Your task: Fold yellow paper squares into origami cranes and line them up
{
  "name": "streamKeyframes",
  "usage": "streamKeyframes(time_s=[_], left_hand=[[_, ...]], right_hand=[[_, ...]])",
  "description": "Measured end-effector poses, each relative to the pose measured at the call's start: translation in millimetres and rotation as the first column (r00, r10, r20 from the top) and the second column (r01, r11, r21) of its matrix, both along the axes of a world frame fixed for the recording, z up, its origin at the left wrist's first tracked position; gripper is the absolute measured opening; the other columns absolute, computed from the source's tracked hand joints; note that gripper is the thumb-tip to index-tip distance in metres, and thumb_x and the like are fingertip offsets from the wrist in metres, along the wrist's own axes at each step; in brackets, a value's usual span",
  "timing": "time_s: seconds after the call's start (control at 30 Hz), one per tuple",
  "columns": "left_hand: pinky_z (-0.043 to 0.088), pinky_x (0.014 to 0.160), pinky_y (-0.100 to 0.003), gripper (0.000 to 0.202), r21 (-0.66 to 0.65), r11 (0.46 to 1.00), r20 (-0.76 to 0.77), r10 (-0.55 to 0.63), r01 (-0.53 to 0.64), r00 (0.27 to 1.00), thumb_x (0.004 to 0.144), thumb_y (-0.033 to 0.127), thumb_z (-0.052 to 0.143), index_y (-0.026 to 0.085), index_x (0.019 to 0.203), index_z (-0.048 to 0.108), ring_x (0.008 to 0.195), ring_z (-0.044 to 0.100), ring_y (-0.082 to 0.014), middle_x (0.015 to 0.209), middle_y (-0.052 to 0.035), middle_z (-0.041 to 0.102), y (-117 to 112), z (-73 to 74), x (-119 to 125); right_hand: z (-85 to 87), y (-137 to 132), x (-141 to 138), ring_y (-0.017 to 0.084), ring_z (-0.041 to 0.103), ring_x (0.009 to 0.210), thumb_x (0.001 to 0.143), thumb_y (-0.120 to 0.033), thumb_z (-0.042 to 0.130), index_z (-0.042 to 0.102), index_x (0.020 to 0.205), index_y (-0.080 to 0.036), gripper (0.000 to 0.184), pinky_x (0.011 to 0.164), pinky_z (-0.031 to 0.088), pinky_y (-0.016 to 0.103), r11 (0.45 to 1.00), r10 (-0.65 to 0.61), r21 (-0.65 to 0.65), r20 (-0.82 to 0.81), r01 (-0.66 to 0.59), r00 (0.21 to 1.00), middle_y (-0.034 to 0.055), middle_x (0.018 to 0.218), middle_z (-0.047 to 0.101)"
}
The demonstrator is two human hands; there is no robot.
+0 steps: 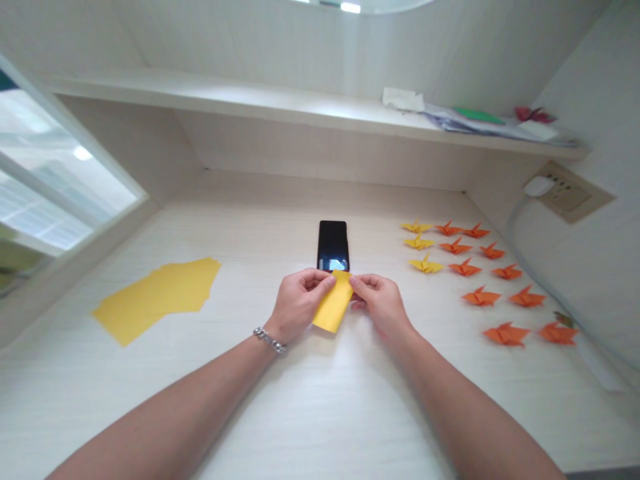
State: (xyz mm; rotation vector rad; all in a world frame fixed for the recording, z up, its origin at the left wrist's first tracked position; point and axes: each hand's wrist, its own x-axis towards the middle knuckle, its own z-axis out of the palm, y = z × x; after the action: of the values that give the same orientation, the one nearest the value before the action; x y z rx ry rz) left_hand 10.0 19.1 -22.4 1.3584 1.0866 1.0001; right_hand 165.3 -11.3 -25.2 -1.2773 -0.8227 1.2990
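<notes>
A folded yellow sheet of paper [334, 305], now a narrow rectangle, is held tilted between my two hands over the desk. My left hand [299, 300] pinches its left edge near the top, thumb on the front. On the opposite side, my right hand [379, 300] grips the upper right edge with thumb and fingers. Just beyond the paper lies a black smartphone [333, 243], its near end close to the paper's top. The fingers behind the paper are partly hidden.
Several yellow sheets [160, 297] lie fanned out at the left. Rows of yellow paper cranes [425, 265] and orange paper cranes [481, 297] stand at the right. A white cable [533, 263] runs down from the wall socket [570, 193]. A shelf [280, 110] holding papers spans the back.
</notes>
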Motion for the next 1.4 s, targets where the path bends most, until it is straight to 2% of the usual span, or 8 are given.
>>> streamKeyframes(time_s=[0.17,0.27,0.43,0.6,0.77,0.9,1.17,1.4], left_hand=[[0.054,0.061,-0.026,0.030,-0.032,0.999,0.057,0.011,-0.009,0.998,0.072,0.041,0.070,0.012,0.081,0.067,0.069,0.067,-0.0187,0.078,-0.0076,0.072,1,-2.7,1],[0.053,0.061,-0.024,0.029,-0.049,0.999,0.088,0.013,-0.009,0.996,0.072,0.039,0.070,0.012,0.081,0.067,0.068,0.065,-0.0170,0.078,-0.0068,0.072,1,-3.1,2],[0.052,0.058,-0.023,0.029,-0.038,0.998,0.085,0.045,-0.042,0.995,0.071,0.039,0.071,0.012,0.080,0.068,0.067,0.065,-0.0165,0.077,-0.0066,0.071,1,-4.5,3],[0.052,0.058,-0.023,0.033,-0.094,0.994,0.131,-0.038,0.050,0.991,0.073,0.042,0.068,0.012,0.087,0.069,0.068,0.065,-0.0163,0.081,-0.0072,0.072,3,-2.8,1],[0.049,0.053,-0.021,0.030,-0.074,0.968,0.033,-0.239,0.241,0.970,0.073,0.038,0.070,0.011,0.086,0.070,0.061,0.065,-0.0147,0.076,-0.0074,0.072,2,3.4,-4],[0.048,0.052,-0.020,0.025,-0.058,0.960,-0.050,-0.275,0.272,0.960,0.076,0.035,0.068,0.010,0.080,0.069,0.055,0.062,-0.0127,0.065,-0.0065,0.070,1,3.5,-5],[0.049,0.054,-0.021,0.025,-0.042,0.951,-0.058,-0.307,0.305,0.950,0.080,0.035,0.062,0.011,0.080,0.068,0.056,0.063,-0.0129,0.066,-0.0068,0.070,1,2.2,-4],[0.049,0.054,-0.022,0.023,-0.065,0.948,-0.052,-0.315,0.312,0.948,0.077,0.033,0.065,0.011,0.082,0.069,0.057,0.063,-0.0130,0.071,-0.0069,0.070,0,2.5,-3]], right_hand=[[2.2,-2,-3,0.014,0.059,0.047,0.058,-0.039,0.079,0.063,0.061,-0.014,0.030,0.044,0.044,0.023,0.999,0.037,-0.020,0.064,-0.036,0.997,0.0032,0.057,0.066],[1.4,-2,-4,0.015,0.060,0.049,0.057,-0.040,0.079,0.065,0.065,-0.014,0.031,0.046,0.045,0.024,1.000,0.002,-0.013,0.061,-0.002,0.998,0.0040,0.059,0.068],[-0.6,-3,-3,0.016,0.063,0.053,0.058,-0.041,0.079,0.067,0.069,-0.013,0.033,0.048,0.047,0.024,0.996,0.085,-0.019,0.092,-0.083,0.992,0.0055,0.064,0.070],[-3.4,-1,0,0.018,0.066,0.059,0.059,-0.038,0.079,0.068,0.075,-0.012,0.032,0.054,0.050,0.027,1.000,0.000,0.009,0.033,0.000,0.999,0.0072,0.070,0.072],[-6.1,2,6,0.019,0.068,0.066,0.065,-0.038,0.076,0.068,0.080,-0.014,0.030,0.060,0.053,0.028,0.987,-0.119,0.108,0.020,0.116,0.993,0.0074,0.076,0.073],[-6.4,3,9,0.019,0.068,0.065,0.066,-0.039,0.075,0.067,0.080,-0.014,0.030,0.059,0.053,0.028,0.973,-0.178,0.153,0.031,0.171,0.984,0.0070,0.075,0.073],[-2.3,1,3,0.021,0.068,0.070,0.062,-0.033,0.079,0.068,0.086,-0.012,0.033,0.065,0.054,0.031,0.993,-0.021,0.118,-0.086,0.032,0.996,0.0090,0.085,0.073],[-1.8,1,4,0.021,0.067,0.071,0.061,-0.028,0.079,0.069,0.085,-0.012,0.031,0.066,0.053,0.031,0.991,-0.078,0.103,-0.109,0.090,0.991,0.0090,0.085,0.073]])
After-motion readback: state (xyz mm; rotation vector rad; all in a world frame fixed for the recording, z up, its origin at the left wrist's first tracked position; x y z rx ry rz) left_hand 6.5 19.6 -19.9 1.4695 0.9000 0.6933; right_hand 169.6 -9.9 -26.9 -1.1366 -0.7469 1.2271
